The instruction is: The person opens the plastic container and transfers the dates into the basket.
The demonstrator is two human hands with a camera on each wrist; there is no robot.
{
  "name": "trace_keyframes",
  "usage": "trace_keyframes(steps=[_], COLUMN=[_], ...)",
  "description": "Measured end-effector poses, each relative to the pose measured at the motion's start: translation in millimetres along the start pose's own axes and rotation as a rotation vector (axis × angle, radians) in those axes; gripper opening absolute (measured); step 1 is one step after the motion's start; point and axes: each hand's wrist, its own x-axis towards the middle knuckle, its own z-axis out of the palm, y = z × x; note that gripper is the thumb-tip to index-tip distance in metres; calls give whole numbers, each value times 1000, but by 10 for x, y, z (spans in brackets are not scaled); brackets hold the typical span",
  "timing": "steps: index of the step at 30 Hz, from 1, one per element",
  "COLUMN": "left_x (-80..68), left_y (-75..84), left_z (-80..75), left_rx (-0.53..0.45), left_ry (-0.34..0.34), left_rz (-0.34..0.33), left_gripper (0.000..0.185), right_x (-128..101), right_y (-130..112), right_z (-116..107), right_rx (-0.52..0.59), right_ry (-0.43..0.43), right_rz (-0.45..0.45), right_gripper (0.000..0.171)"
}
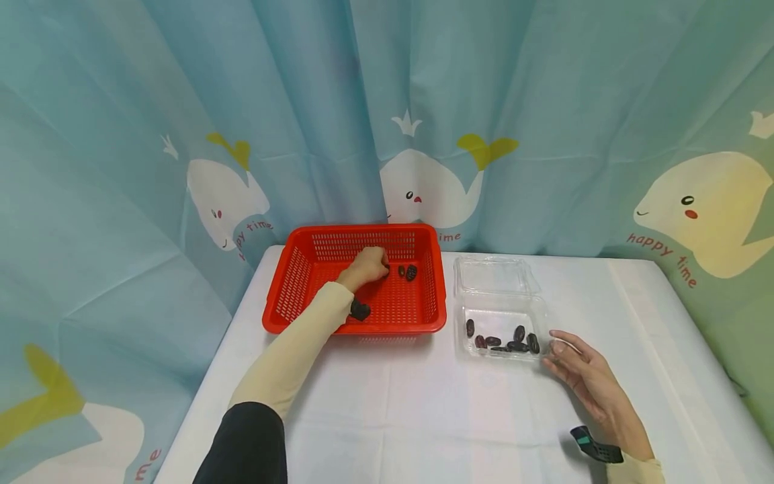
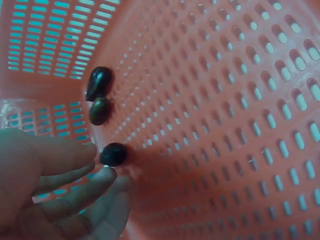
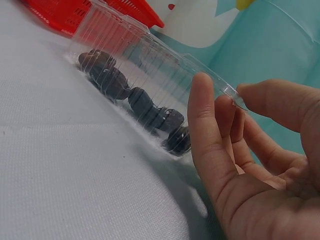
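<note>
In the red basket [image 1: 357, 329], my left hand [image 1: 367, 265] reaches down with its fingers bent. Thumb and index fingertips meet the sides of a dark date [image 2: 114, 154] low on the perforated floor. Two more dates lie just past it, a small brownish one [image 2: 100, 111] and a larger dark one [image 2: 99, 81]. My right hand [image 1: 583, 373] pinches the rim of a clear plastic box [image 3: 165, 50] at its near right corner, thumb on the edge and fingers along the side. Several dates [image 3: 142, 105] lie along the box's near side.
The box's transparent lid [image 1: 492, 275] is folded back toward the curtain [image 1: 544, 134]. A white cloth covers the table [image 1: 423, 410]. The basket stands left of the box, close to the curtain at the table's back edge.
</note>
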Motion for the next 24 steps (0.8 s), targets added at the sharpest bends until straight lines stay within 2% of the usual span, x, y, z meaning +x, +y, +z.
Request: trace_keyframes(steps=[6, 13, 18, 24], left_x=[-110, -252, -358, -487], left_y=[29, 87, 154, 311], left_z=[-146, -332, -387, -410], left_rx=[88, 155, 217, 241], left_ry=[18, 59, 101, 120], left_rz=[101, 244, 275, 313], left_gripper=[30, 33, 31, 32], right_x=[13, 0, 0, 4], right_y=[-7, -19, -22, -20], right_z=[9, 4, 2, 3], right_rx=[-23, -7, 1, -1], right_ry=[25, 5, -4, 1], right_rz=[17, 12, 10, 17], right_gripper=[30, 31, 31, 31])
